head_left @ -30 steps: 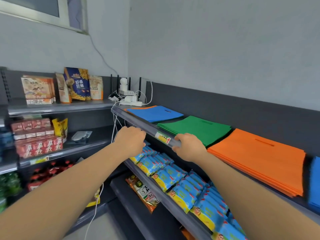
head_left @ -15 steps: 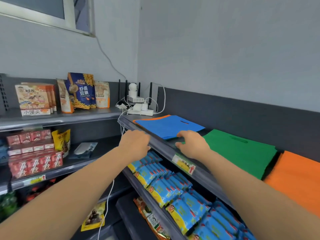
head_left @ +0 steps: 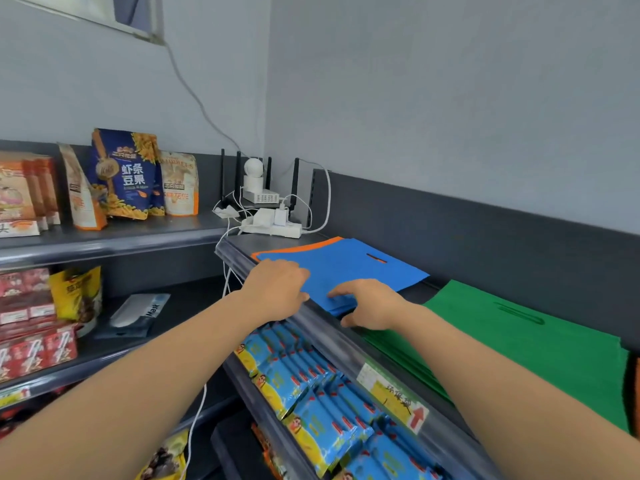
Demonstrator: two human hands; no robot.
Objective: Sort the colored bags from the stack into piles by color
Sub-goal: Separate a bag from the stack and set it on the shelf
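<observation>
A stack of flat bags lies on the top shelf with a blue bag (head_left: 349, 268) uppermost and an orange bag's edge (head_left: 294, 249) showing under it. My left hand (head_left: 277, 289) rests palm down on the blue bag's near left corner, fingers lying on the fabric. My right hand (head_left: 369, 306) is at the stack's near right corner, fingers on top and thumb below the edge, pinching the blue fabric. To the right lies a green pile (head_left: 519, 344). A sliver of an orange pile (head_left: 633, 393) shows at the right border.
The shelf's front rail (head_left: 332, 344) carries a price label (head_left: 394, 396). A power strip, router and cables (head_left: 270, 216) sit at the shelf's far left end. Blue snack packets (head_left: 304, 389) fill the shelf below. Snack bags (head_left: 124, 174) stand on the left shelving.
The view has swung left, bringing the blue-topped stack closer. Both hands left the shelf rail and moved onto the blue bag; the right hand now takes its near edge.
</observation>
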